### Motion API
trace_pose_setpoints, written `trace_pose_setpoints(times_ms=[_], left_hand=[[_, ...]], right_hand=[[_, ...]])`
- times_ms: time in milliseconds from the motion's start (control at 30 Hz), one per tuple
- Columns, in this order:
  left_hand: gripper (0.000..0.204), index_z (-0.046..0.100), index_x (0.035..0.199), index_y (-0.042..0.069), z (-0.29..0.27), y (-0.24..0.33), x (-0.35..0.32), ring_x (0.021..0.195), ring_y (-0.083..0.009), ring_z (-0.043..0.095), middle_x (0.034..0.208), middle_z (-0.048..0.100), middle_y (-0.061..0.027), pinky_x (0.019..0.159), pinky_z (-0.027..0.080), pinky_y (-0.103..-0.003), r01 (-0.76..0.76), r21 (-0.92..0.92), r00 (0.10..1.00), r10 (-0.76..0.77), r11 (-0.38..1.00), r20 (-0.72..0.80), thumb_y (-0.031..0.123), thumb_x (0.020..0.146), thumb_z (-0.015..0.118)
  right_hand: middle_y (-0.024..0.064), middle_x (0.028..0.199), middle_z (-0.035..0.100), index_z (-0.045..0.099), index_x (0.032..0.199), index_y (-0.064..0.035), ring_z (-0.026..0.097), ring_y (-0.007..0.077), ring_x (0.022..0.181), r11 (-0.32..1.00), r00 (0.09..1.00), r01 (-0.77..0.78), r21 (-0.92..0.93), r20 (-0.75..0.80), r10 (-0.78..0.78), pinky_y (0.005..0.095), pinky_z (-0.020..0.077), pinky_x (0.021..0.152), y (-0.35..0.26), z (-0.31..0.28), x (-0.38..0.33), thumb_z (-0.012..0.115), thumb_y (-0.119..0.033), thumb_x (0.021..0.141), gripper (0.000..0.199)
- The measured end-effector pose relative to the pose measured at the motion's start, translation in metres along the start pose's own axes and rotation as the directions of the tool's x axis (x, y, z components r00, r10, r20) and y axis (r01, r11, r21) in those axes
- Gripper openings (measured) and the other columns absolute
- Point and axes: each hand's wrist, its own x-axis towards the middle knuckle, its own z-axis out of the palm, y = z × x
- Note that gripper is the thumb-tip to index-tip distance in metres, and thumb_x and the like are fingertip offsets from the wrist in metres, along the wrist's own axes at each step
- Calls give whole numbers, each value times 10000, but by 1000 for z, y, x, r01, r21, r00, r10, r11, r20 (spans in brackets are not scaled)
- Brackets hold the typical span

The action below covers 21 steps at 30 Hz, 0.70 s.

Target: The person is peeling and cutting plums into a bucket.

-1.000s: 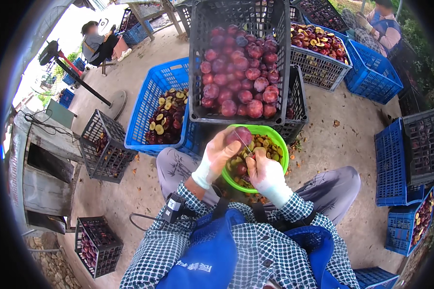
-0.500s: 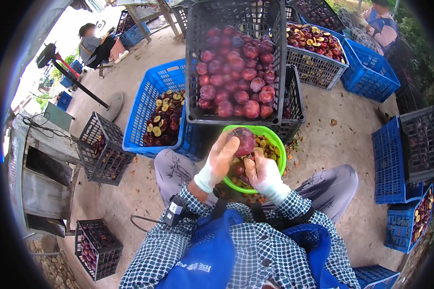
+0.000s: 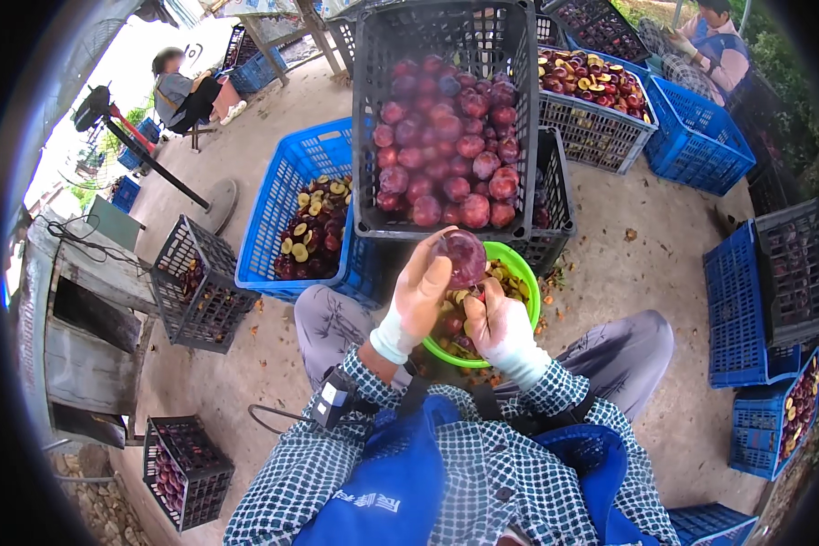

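My left hand [image 3: 420, 298], in a stained white glove, grips a large dark red plum [image 3: 465, 257] between thumb and fingers. Close beside it, my gloved right hand [image 3: 502, 326] is closed with the thumb pressed to the fingers. A small bit of something shows at its thumb tip near the plum, too little to name. Both hands are over a bright green basin [image 3: 532, 296] between my knees, which holds yellowish plum pieces and some dark red fruit. Just beyond the hands, a black crate [image 3: 364, 196] of whole plums stands tilted toward me on another black crate.
A blue crate [image 3: 257, 232] of cut plums stands left of the basin. Another crate [image 3: 591, 130], heaped with halved plums, is at the back right. Blue and black crates [image 3: 735, 309] line the right side. Two people sit farther off. A metal cabinet [image 3: 91, 355] stands left.
The plum in my left hand has shifted slightly up and to the right. My right hand stays close beside it, nearly in place.
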Motion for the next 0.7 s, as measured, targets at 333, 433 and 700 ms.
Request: trace_pose_setpoints(times_ms=[333, 433, 700], left_hand=[[746, 457, 1644, -1, 14, 29, 3, 1351, -213, 628, 1487, 642, -128, 1199, 493, -391, -87, 361, 996, 79, 929, 37, 415, 1101, 754], [747, 480, 1612, -33, 18, 10, 2, 1329, -209, 657, 1477, 671, -123, 1167, 518, -378, 91, -195, 996, -88, 977, 21, 430, 1098, 762], [661, 505, 1624, 24, 9, 15, 11, 1304, -254, 677, 1478, 667, -119, 1173, 513, -385, -195, 644, 980, 166, 740, 107, 429, 1138, 697]], right_hand=[[291, 886, 737, 594, 1382, 20, 736, 541, 830, 999, 1000, -8, 44, -12, 9, 552, 572, 706, 3, -4, 2, 624, -224, 1119, 360], [283, 896, 740, 610, 1361, 10, 737, 526, 829, 998, 998, -66, 9, -8, 66, 552, 571, 700, -3, -4, 2, 643, -225, 1111, 344], [273, 843, 718, 611, 1338, 42, 727, 520, 775, 990, 998, -29, 140, -53, 37, 523, 551, 666, 11, -3, 4, 626, -220, 1124, 339]])
